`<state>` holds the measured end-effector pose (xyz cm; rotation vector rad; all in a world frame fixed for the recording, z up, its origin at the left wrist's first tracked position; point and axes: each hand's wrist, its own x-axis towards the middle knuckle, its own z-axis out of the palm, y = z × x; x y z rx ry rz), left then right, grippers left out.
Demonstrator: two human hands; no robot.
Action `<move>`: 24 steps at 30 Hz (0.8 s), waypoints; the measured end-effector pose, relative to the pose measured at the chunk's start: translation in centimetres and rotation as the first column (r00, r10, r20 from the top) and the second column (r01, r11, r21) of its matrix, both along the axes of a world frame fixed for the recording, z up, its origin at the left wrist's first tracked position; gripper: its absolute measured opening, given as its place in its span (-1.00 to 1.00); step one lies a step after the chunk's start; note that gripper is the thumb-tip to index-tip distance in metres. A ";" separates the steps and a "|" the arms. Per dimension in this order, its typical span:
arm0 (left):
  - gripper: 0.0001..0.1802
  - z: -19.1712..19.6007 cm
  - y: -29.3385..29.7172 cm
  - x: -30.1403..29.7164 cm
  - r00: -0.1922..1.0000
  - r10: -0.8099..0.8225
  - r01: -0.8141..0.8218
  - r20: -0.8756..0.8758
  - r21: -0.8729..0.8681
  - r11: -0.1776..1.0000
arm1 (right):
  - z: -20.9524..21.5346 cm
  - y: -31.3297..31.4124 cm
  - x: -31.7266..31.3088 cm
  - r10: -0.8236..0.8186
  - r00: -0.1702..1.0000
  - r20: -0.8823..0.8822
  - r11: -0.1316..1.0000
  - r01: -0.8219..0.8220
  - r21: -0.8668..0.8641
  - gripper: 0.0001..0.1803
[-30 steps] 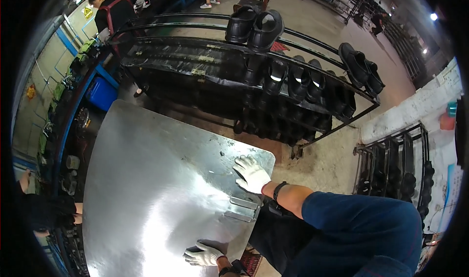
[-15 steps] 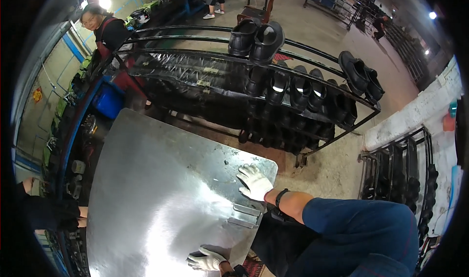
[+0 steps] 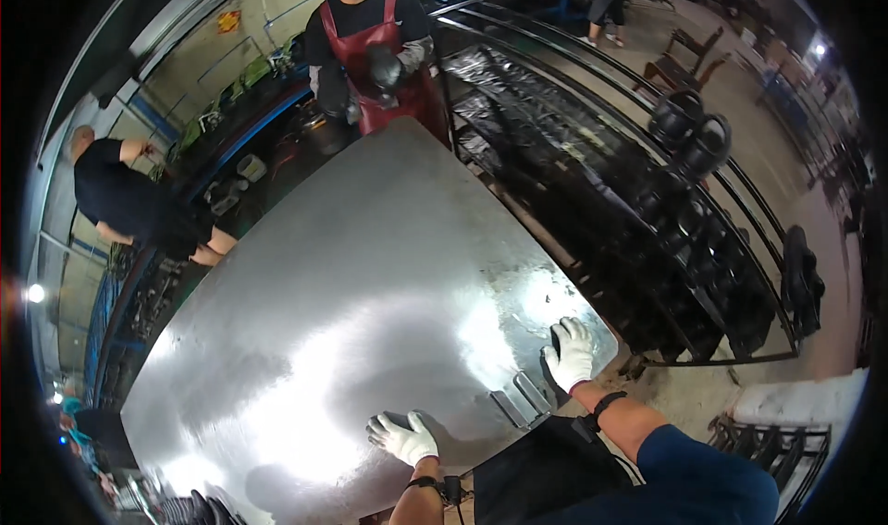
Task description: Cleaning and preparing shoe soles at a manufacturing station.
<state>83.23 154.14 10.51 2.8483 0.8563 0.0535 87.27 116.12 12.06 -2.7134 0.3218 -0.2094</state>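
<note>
Both the left hand (image 3: 407,442) and right hand (image 3: 571,358) lie gloved on the metal counter (image 3: 398,220). Their fingers (image 3: 575,331) are loosely spread.

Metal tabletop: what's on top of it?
On the metal tabletop: white-gloved left hand and right hand, a small metal fitting between them at the near edge, some dark marks. Surface under both hands is hidden.

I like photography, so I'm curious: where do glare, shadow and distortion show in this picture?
In the head view: glare whitens patches of the metal tabletop, notably left of the left hand; soft shadow beside that hand; tabletop's left edge bowed, apparently by the lens; black shoes slightly smeared.
</note>
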 end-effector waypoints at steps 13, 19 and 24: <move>-0.18 1.2 0.6 -0.3 0.990 -0.125 0.129 0.060 -0.071 0.989 | 11.7 6.7 32.6 -0.020 0.997 -0.071 -0.089 0.069 0.994 -0.21; -0.31 2.6 -2.9 7.0 0.946 -0.300 0.323 0.119 -0.358 0.876 | 12.6 7.1 34.9 0.195 0.954 -0.228 -0.030 0.238 0.971 -0.53; -0.30 3.9 -8.6 20.2 0.895 -0.152 0.437 0.420 -0.752 0.494 | 13.0 8.4 24.2 0.191 0.960 -0.202 -0.055 0.216 0.975 -0.57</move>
